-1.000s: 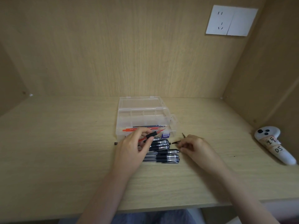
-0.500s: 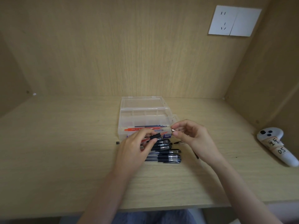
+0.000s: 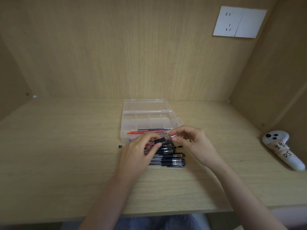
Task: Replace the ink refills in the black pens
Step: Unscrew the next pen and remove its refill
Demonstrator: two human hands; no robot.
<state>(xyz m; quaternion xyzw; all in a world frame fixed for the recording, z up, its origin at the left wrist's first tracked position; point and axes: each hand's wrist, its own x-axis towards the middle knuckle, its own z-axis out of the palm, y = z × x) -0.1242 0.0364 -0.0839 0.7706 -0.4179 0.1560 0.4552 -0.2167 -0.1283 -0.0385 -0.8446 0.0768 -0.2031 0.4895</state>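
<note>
our left hand (image 3: pixel 137 153) pinches the pen (image 3: pixel 159 141) by its black grip, a red refill (image 3: pixel 150 144) showing inside, just above the pens (image 3: pixel 169 161) piled on the counter (image 3: pixel 66 146) before the open box (image 3: pixel 146 120). our right hand (image 3: pixel 194 141) pinches the small metal tip (image 3: pixel 173 136) at the pen's front end; whether they touch, we cannot tell. we judge the tip is being threaded here. best hold the pen level, line the tip up square over the refill's point, turn lightly with the fingertips and stop once snug. a slip would likely lose the tip among the pens.
</note>
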